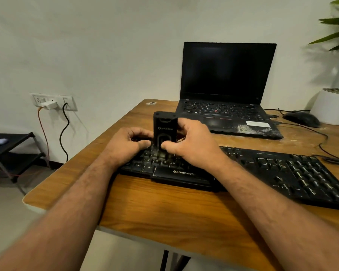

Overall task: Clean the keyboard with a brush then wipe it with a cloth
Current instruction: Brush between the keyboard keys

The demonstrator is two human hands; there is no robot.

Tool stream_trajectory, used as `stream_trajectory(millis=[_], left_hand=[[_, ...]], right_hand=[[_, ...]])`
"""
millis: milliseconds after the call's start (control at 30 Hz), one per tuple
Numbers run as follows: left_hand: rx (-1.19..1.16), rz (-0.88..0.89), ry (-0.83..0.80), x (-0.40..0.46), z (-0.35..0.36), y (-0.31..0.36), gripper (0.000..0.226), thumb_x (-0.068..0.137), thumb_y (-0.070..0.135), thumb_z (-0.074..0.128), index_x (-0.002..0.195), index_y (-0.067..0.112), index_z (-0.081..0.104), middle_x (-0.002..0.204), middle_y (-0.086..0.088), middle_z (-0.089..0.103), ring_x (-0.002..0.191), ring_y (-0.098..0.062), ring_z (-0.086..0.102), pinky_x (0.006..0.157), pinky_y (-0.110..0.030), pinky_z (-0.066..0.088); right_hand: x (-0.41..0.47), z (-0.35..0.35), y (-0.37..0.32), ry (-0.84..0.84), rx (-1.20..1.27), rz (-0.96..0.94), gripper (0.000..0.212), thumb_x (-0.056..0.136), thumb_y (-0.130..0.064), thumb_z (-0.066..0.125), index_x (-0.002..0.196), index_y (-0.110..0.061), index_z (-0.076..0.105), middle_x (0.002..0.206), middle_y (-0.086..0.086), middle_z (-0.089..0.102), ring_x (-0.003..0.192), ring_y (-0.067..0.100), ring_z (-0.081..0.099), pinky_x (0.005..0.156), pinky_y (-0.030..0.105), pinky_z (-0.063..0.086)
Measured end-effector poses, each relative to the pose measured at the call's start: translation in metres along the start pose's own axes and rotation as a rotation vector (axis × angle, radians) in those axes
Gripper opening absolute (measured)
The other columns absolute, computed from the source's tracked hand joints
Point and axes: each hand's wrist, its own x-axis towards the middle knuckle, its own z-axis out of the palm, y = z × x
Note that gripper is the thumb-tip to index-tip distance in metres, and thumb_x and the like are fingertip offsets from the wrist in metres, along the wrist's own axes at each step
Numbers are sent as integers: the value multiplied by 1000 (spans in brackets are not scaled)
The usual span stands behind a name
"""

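The right hand [192, 147] grips a black brush [165, 130] by its upright case, bristle end pressed onto the keys at the left part of the black keyboard [262, 169], which lies along the worktop's [164, 208] near edge. The left hand [128, 145], fingers curled, pinches the brush's lower end from the other side. An open laptop [227, 90] sits toward the far edge, a mouse [301, 118] beside it.
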Motion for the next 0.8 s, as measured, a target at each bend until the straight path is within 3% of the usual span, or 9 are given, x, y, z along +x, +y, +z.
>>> stream_trajectory(millis=[67, 200, 400, 533, 667, 800], left_hand=[[-6, -10, 11, 1, 1, 1, 27, 92, 3, 64, 94, 27, 77, 93, -2, 78, 89, -24, 75, 87, -46, 59], [14, -10, -13, -1, 0, 1, 24, 93, 6, 63, 97, 26, 76, 92, 0, 78, 86, -23, 75, 86, -44, 59], [17, -18, 13, -1, 0, 1, 25, 91, 6, 65, 98, 28, 77, 92, 2, 78, 87, -21, 75, 87, -44, 60], [27, -11, 6, 0, -1, -1, 26, 91, 7, 66, 94, 30, 76, 91, 2, 78, 86, -21, 75, 89, -46, 59], [37, -9, 8, 1, -1, -3, 26, 90, 10, 67, 97, 32, 77, 96, 5, 77, 89, -18, 74, 91, -46, 58], [48, 2, -7, 2, -3, -3, 27, 90, 8, 66, 96, 32, 77, 95, 4, 77, 89, -21, 75, 91, -48, 57]], right_hand=[[4, -1, 2, 68, -58, 28, 43, 79, -28, 79, 119, -27, 65, 99, -11, 72, 72, -1, 64, 68, 18, 54], [4, 2, 1, -24, 40, 15, 45, 76, -28, 82, 119, -28, 67, 103, -13, 72, 87, 2, 67, 80, 23, 55], [11, -2, 5, 60, 32, 95, 43, 79, -25, 81, 119, -27, 64, 100, -16, 68, 89, 1, 65, 73, 15, 50], [8, 3, 3, -24, 74, 80, 46, 78, -21, 81, 120, -30, 66, 98, -13, 71, 73, -2, 64, 67, 14, 50], [13, -6, 8, 51, 105, 158, 46, 78, -18, 81, 119, -29, 63, 101, -12, 70, 88, 5, 67, 77, 23, 55], [8, -2, 5, -62, 139, 79, 48, 75, -21, 83, 119, -31, 66, 103, -14, 72, 93, -1, 67, 79, 19, 55]])
